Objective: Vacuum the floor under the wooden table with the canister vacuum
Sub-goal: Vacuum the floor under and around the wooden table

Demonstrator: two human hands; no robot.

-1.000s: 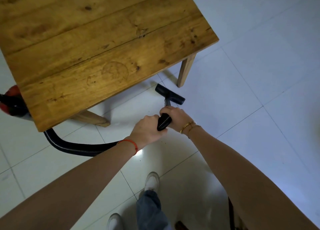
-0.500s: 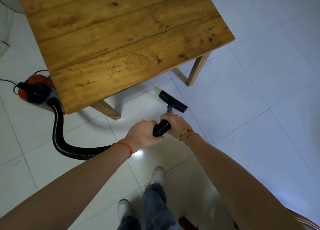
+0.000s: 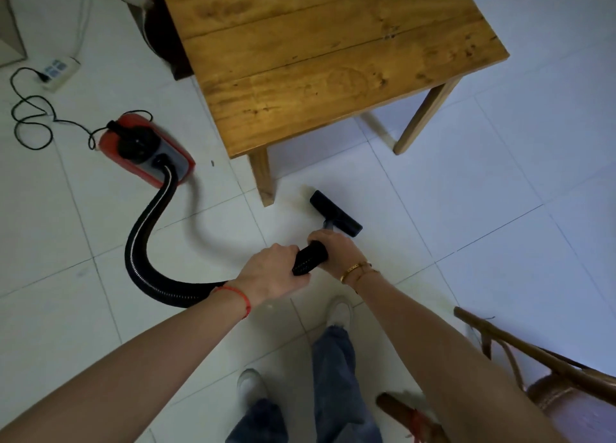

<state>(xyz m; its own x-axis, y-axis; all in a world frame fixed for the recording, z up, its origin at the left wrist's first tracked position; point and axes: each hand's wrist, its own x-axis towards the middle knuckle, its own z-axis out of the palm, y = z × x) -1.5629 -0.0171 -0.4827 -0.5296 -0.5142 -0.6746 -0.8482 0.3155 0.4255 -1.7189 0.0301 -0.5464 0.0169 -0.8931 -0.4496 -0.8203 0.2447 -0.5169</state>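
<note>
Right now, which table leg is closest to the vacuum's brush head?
The near left leg, standing just left of the brush head. The other visible leg stands farther back to the right.

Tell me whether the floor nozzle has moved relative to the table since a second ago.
Yes. The floor nozzle has pulled back toward the person: earlier it lay at the wooden table edge, now it lies clear of it, beside the near leg.

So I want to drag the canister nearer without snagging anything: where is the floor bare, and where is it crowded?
Bare tiles lie right of the table leg and brush head. Crowded: the left, where the hose loops from the canister and the cord coils toward the power strip, and bottom right by the chair.
</note>
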